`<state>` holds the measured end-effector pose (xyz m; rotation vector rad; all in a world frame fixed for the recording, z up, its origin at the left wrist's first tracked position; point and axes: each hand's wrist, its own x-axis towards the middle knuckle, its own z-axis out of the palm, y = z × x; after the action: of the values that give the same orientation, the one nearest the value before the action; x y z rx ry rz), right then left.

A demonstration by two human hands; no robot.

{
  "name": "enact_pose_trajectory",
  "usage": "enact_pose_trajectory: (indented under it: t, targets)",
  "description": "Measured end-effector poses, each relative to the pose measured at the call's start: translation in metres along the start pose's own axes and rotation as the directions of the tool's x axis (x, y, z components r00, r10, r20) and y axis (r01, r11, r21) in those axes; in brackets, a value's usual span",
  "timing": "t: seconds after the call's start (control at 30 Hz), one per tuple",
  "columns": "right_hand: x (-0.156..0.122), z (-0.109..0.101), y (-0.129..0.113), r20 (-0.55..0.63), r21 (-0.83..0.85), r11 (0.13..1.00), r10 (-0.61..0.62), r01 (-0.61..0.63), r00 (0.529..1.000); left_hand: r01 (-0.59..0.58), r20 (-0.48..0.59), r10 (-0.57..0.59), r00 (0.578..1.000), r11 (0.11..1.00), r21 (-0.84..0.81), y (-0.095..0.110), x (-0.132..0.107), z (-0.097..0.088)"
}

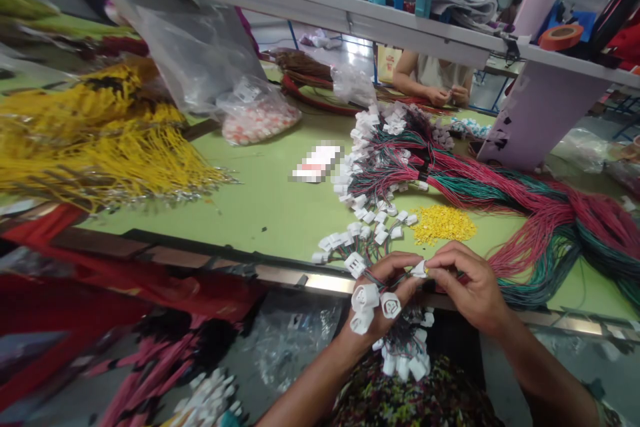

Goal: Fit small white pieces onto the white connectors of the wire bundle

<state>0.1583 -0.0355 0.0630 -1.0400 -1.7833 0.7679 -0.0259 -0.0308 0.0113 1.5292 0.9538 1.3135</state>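
Note:
My left hand [383, 297] is closed around a bunch of wires ending in white plastic connectors [373, 300]. Its thumb and forefinger pinch one white connector [419, 269]. My right hand [467, 283] meets it from the right, fingers pinched on the same connector, with a speck of yellow at the fingertips. More connectors [405, 353] hang below my left hand. A small heap of yellow plastic bits [443, 223] lies on the green table [265, 207] just beyond my hands.
Red and green wire harnesses [500, 193] with white connectors spread across the right of the table. Yellow wire bundles [100, 147] lie at left, with plastic bags [255, 113] behind. A person's hands [445, 95] work across the table under a shelf [360, 17].

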Motion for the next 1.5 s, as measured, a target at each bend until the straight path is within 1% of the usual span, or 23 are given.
enact_pose_trajectory:
  t: [0.07, 0.13, 0.27, 0.33, 0.4, 0.47, 0.57, 0.63, 0.7, 0.77, 0.83, 0.87, 0.93, 0.97, 1.0, 1.03, 1.07, 1.13, 1.17, 1.27, 1.3, 1.37, 1.5]
  targets:
    - [0.0, 0.002, 0.003, 0.001, 0.087, 0.99, 0.111, -0.111, 0.994, -0.015, -0.002, 0.015, 1.0, 1.0, -0.003, 0.003, 0.001, 0.001]
    - [0.001, 0.003, 0.007, 0.033, 0.207, 0.954, 0.214, -0.217, 0.976, -0.03, -0.015, 0.03, 0.999, 1.0, -0.004, 0.006, 0.001, 0.002]
    - [0.004, 0.004, 0.014, 0.135, 0.417, 0.825, 0.359, -0.382, 0.924, -0.071, -0.021, 0.071, 0.997, 0.997, -0.021, 0.008, 0.002, 0.003]
    - [0.005, 0.003, 0.015, 0.189, 0.448, 0.774, 0.407, -0.447, 0.894, -0.104, -0.006, 0.104, 0.995, 0.994, -0.029, 0.006, 0.002, 0.002]
    - [0.005, 0.003, 0.016, 0.22, 0.432, 0.768, 0.418, -0.472, 0.881, -0.102, -0.001, 0.102, 0.995, 0.995, -0.014, 0.004, 0.002, 0.001]
    - [0.004, 0.003, 0.014, 0.193, 0.39, 0.821, 0.37, -0.417, 0.909, -0.073, -0.002, 0.073, 0.997, 0.997, 0.006, 0.004, 0.003, 0.001]
    - [0.001, 0.001, 0.012, 0.095, 0.226, 0.956, 0.169, -0.187, 0.981, -0.053, 0.033, 0.053, 0.998, 0.998, 0.012, 0.009, 0.006, 0.002]
    - [-0.003, -0.003, 0.012, 0.063, 0.085, 0.996, 0.035, -0.04, 0.997, -0.065, 0.091, 0.064, 0.994, 0.998, 0.009, 0.014, 0.009, 0.001]
    - [-0.009, -0.009, 0.013, 0.033, -0.022, 1.0, -0.01, 0.01, 0.999, -0.083, 0.143, 0.081, 0.986, 0.997, 0.008, 0.018, 0.011, 0.0]
    - [-0.019, -0.018, 0.015, 0.006, -0.096, 0.995, 0.021, -0.02, 1.0, -0.078, 0.146, 0.076, 0.986, 0.997, 0.003, 0.018, 0.012, -0.003]
    - [-0.034, -0.026, 0.018, 0.069, -0.158, 0.986, 0.073, -0.062, 0.995, 0.0, 0.112, 0.002, 0.994, 1.0, -0.017, 0.015, 0.012, -0.004]
    - [-0.042, -0.029, 0.019, 0.153, -0.185, 0.98, 0.099, -0.07, 0.983, 0.059, 0.103, -0.055, 0.993, 0.998, -0.034, 0.013, 0.012, -0.004]
    - [-0.057, -0.032, 0.019, 0.358, -0.229, 0.972, 0.129, -0.047, 0.925, 0.162, 0.124, -0.153, 0.98, 0.985, -0.059, 0.01, 0.012, -0.003]
    - [-0.062, -0.032, 0.018, 0.433, -0.244, 0.969, 0.135, -0.028, 0.891, 0.193, 0.14, -0.183, 0.973, 0.979, -0.06, 0.01, 0.012, -0.002]
    - [-0.064, -0.031, 0.016, 0.47, -0.255, 0.967, 0.134, -0.012, 0.872, 0.213, 0.153, -0.202, 0.967, 0.976, -0.055, 0.011, 0.012, 0.0]
    - [-0.064, -0.03, 0.012, 0.461, -0.258, 0.966, 0.12, 0.003, 0.879, 0.226, 0.159, -0.216, 0.963, 0.973, -0.045, 0.013, 0.013, 0.002]
    - [-0.06, -0.027, 0.008, 0.411, -0.25, 0.968, 0.086, 0.022, 0.908, 0.239, 0.161, -0.23, 0.96, 0.97, -0.036, 0.017, 0.014, 0.004]
    - [-0.047, -0.019, -0.004, 0.234, -0.219, 0.972, -0.03, 0.083, 0.972, 0.266, 0.167, -0.259, 0.952, 0.964, -0.023, 0.024, 0.015, 0.007]
    - [-0.039, -0.014, -0.011, 0.149, -0.196, 0.969, -0.12, 0.148, 0.982, 0.265, 0.179, -0.256, 0.95, 0.964, -0.025, 0.027, 0.015, 0.007]
    - [-0.018, 0.002, -0.026, 0.122, -0.151, 0.928, -0.326, 0.342, 0.938, 0.203, 0.237, -0.189, 0.953, 0.979, -0.034, 0.029, 0.011, 0.006]
    - [-0.015, 0.007, -0.027, 0.114, -0.141, 0.914, -0.366, 0.38, 0.924, 0.17, 0.252, -0.157, 0.955, 0.985, -0.029, 0.027, 0.009, 0.004]
    - [-0.016, 0.015, -0.025, 0.054, -0.134, 0.916, -0.375, 0.379, 0.925, 0.089, 0.247, -0.089, 0.965, 0.996, 0.011, 0.02, 0.001, 0.002]
    - [-0.031, 0.018, -0.006, -0.145, -0.104, 0.972, -0.226, 0.212, 0.963, -0.115, 0.143, 0.098, 0.985, 0.986, 0.118, 0.009, -0.012, 0.002]
